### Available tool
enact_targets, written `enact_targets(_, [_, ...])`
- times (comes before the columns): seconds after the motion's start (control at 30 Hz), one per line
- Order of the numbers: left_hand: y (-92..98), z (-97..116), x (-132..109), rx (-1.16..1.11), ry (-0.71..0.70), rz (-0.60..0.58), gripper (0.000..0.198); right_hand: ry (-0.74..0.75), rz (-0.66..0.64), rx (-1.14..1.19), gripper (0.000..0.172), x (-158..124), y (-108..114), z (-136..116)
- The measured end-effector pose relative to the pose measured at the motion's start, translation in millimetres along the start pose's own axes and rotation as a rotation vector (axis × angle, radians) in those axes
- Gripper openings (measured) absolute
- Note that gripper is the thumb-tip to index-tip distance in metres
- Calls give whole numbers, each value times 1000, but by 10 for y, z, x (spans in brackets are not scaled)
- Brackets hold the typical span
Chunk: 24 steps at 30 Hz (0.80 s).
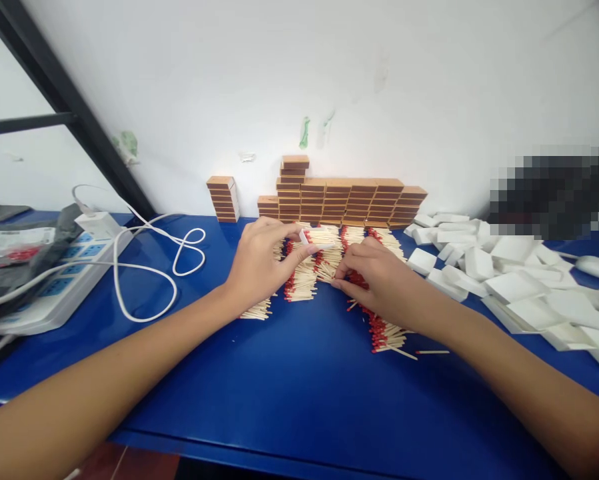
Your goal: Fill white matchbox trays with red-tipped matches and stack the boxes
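Between the thumb and fingers of my left hand [262, 257] is a small white matchbox tray [321, 237] with red-tipped matches lying in it. It is held above rows of loose matches [302, 283] on the blue table. My right hand [372, 277] is lowered onto the matches just right of the tray, thumb and fingertips drawn together at their edge. Whether a match is pinched there is too small to tell. More matches [386, 330] lie under and in front of my right hand, with a single match [433, 352] off to the side.
Stacked brown matchboxes [349, 200] line the wall, with a separate stack [222, 199] to their left. Many white trays [524, 273] are heaped at the right. A power strip [59, 283] and looping white cable [172, 260] occupy the left side of the blue table [299, 387].
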<state>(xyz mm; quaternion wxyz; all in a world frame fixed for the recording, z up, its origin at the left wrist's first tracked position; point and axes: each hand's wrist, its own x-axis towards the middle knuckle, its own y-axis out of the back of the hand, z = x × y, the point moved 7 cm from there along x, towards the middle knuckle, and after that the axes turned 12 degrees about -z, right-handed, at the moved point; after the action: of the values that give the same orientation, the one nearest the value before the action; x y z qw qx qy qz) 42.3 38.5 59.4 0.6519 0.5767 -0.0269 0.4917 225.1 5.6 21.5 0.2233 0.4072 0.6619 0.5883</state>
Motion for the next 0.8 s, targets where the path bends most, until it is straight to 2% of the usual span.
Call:
enact_targets(0.4, [-25, 13, -10, 39, -58, -3, 29, 7, -32, 70, 13, -25, 94, 71])
enact_targets(0.8, [-50, 23, -15, 53, -70, -18, 32, 38, -52, 50, 14, 6, 11, 27])
